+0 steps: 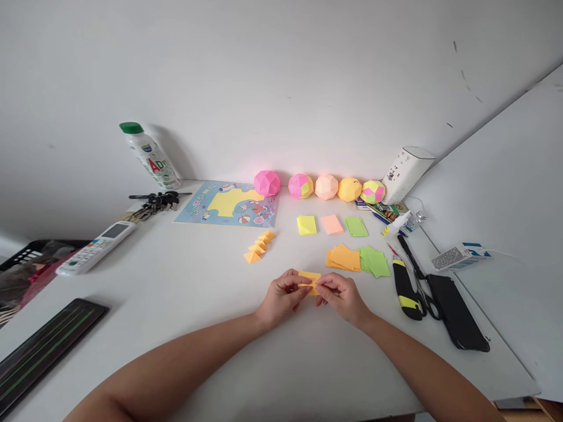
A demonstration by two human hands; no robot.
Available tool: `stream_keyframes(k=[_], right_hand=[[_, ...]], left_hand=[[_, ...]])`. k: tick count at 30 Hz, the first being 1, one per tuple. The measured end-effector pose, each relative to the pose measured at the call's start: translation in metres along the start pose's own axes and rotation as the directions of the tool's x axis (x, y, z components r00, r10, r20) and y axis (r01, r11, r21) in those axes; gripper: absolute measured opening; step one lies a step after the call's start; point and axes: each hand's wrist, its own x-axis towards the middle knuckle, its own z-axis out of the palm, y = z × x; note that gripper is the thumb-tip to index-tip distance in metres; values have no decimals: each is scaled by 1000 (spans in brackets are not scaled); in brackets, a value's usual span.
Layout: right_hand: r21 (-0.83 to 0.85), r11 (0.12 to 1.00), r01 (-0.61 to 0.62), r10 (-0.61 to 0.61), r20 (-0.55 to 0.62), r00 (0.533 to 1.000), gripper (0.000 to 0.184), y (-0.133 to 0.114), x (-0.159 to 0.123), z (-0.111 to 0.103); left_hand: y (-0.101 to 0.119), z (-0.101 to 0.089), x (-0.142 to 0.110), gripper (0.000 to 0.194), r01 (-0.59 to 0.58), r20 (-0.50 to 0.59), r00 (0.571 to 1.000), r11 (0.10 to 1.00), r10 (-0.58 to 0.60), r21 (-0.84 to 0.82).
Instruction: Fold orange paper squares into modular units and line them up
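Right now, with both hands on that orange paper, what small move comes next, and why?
Probably press a crease along its middle: the left hand and right hand already pinch the orange paper there, and it looks flatter than the folded orange pieces lying beyond.

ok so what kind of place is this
Probably a craft desk in someone's home, though the room itself barely shows. Faceted paper balls stand in a row by the wall, loose orange sheets lie nearer, and a remote control suggests a household.
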Motion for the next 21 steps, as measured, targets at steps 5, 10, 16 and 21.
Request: stream_keyframes(k=[5, 10, 16, 21], right_hand=[[15, 1000, 1, 0, -31, 1000, 11, 0, -1, 2], [20, 1000, -22, 23, -52, 998, 13, 0, -2, 4], [63, 997, -42, 50, -128, 990, 18, 2, 2, -3], [89, 995, -48, 58, -121, 991, 21, 1, 3, -5]], left_hand=[[1, 1, 0, 23, 0, -10, 1000, 1000, 0, 17], [6, 3, -2, 26, 33, -33, 999, 998, -31, 52], [7, 2, -1, 27, 81, -51, 995, 996, -80, 21], [5, 1, 0, 27, 69, 5, 998, 996, -69, -57]])
